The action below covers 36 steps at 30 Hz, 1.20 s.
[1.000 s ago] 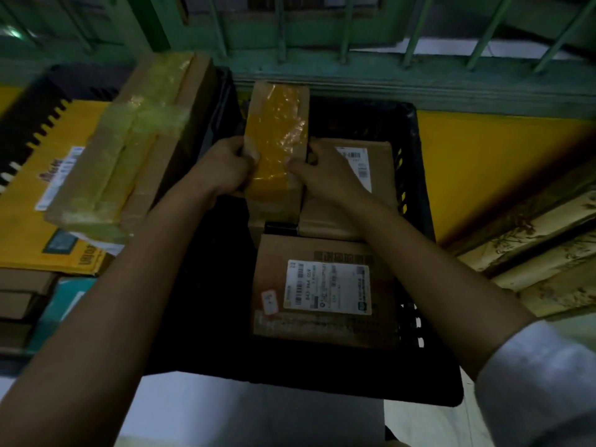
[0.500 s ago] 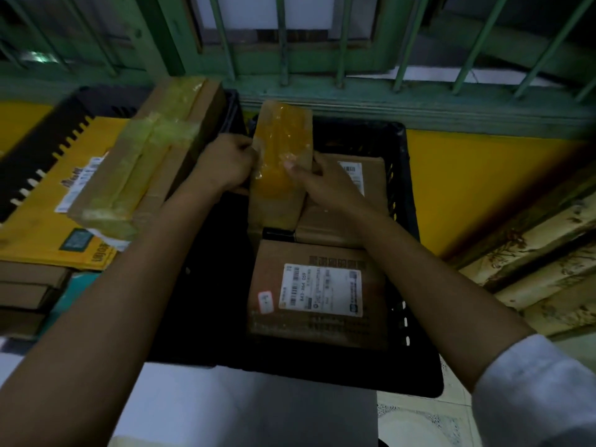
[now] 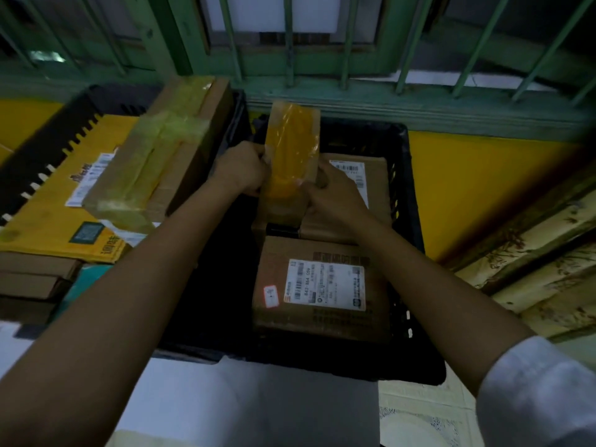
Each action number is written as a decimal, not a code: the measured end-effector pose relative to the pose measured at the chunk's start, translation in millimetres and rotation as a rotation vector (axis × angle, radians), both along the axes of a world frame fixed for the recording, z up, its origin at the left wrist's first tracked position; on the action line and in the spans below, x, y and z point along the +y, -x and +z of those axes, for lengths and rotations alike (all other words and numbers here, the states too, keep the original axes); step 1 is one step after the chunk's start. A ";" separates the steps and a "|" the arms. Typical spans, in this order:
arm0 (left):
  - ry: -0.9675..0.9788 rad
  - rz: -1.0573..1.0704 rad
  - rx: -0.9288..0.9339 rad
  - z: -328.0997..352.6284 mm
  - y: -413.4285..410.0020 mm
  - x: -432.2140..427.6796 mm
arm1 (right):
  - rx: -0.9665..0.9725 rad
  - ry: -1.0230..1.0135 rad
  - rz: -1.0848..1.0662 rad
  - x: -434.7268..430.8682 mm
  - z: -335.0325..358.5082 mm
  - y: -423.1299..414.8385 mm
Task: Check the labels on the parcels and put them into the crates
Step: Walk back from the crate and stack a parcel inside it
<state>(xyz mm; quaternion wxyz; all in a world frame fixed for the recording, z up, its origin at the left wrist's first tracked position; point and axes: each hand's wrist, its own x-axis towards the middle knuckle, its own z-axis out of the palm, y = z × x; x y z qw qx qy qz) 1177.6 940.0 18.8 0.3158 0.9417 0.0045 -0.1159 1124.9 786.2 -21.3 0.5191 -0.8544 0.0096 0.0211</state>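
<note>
Parcel point(image 3: 292, 156) with orange tape down its face stands on end, leaning slightly, at the far middle of the black crate point(image 3: 411, 188), and we hold it between both hands. Our left hand point(image 3: 240, 171) curls round its left edge. Our right hand point(image 3: 329, 196) grips the right edge lower down, fingers curled on it. Its foot is among the boxes in the crate, but we cannot tell just where it touches. Just right of it lies a far box point(image 3: 375, 188) with a white label, partly under our right hand. Nearer to us a labelled box point(image 3: 319, 285) lies flat, label up. Left of the crate, a long box point(image 3: 161, 153) bound in greenish tape lies tilted over a left crate point(image 3: 38, 162), above a yellow box point(image 3: 42, 221). Green bars point(image 3: 288, 43) stand beyond. A white sleeve point(image 3: 535, 395) covers our right arm, near right.
</note>
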 end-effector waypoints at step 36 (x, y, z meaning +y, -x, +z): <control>0.262 -0.099 -0.173 -31.0 3.2 -54.6 | -0.380 0.639 -0.130 -61.9 7.7 35.1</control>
